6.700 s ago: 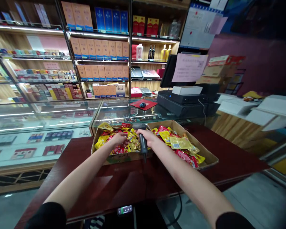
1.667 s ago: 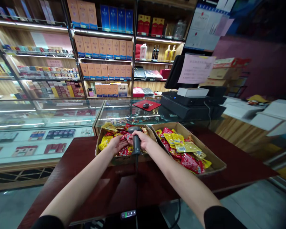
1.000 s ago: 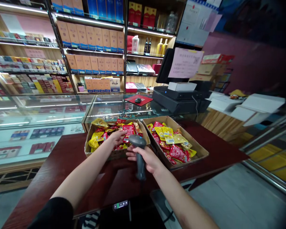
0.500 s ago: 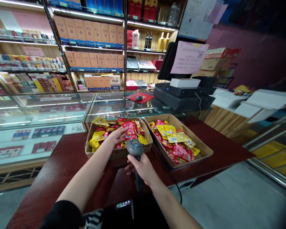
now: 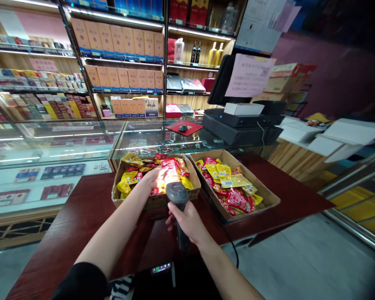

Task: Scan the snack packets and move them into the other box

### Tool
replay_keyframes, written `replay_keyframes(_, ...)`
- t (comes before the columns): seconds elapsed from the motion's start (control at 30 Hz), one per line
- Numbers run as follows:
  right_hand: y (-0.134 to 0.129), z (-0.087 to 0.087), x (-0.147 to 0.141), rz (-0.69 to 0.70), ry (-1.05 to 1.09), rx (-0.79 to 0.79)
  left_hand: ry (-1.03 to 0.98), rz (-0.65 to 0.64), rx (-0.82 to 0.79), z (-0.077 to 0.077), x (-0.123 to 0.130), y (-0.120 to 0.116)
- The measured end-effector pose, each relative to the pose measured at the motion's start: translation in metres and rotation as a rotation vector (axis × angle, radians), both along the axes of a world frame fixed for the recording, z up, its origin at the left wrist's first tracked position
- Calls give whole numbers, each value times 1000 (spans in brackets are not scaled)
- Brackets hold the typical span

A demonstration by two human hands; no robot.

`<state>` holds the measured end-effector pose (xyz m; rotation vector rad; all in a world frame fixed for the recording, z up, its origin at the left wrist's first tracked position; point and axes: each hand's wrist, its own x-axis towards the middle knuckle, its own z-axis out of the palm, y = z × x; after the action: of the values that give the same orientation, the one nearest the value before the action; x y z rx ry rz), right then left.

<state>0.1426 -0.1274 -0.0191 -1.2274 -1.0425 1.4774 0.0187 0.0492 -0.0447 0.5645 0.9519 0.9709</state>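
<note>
My right hand [image 5: 188,220] is wrapped round the handle of a dark grey barcode scanner [image 5: 177,193], whose head points toward the left box. Bright light falls on a red snack packet [image 5: 170,167] in front of it. My left hand [image 5: 153,178] grips that packet by its left side, above the left cardboard box [image 5: 153,203]; glare blurs the fingertips. Red and yellow snack packets [image 5: 127,180] fill this box. To its right, a second cardboard box [image 5: 270,201] holds more such packets [image 5: 234,180].
Both boxes stand on a dark red wooden table [image 5: 90,208]. Behind it are a glass display counter [image 5: 143,135], a mouse [image 5: 183,128] on a red mat, and a monitor [image 5: 221,79]. A cable [image 5: 233,243] hangs at the table's front edge. A lit phone-like screen [image 5: 161,268] lies near my lap.
A bright light from the scanner now shines on the red packet and my left fingers; the small blue light on the scanner's top no longer shows. Both hands stay nearly still.
</note>
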Motion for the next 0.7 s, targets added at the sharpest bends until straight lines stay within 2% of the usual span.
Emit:
replay_keyframes(0.23,4,-1,4,-40,63,33,-74,-37,-2,3,-1,-3)
replay_keyframes(0.37,31,7,22,-167,6,173,-82,-22,-13,3,-1,-6)
replay_keyframes(0.4,41,10,29,-206,-14,166,-91,-41,-9,4,-1,-7)
replay_keyframes(0.47,63,18,43,-256,27,91,-105,-87,-5,7,2,-10)
replay_keyframes(0.57,90,29,64,-199,209,-107,-68,-107,-8,18,14,-13)
replay_keyframes(0.7,105,41,93,-166,376,-218,-1,-150,47,37,44,-8)
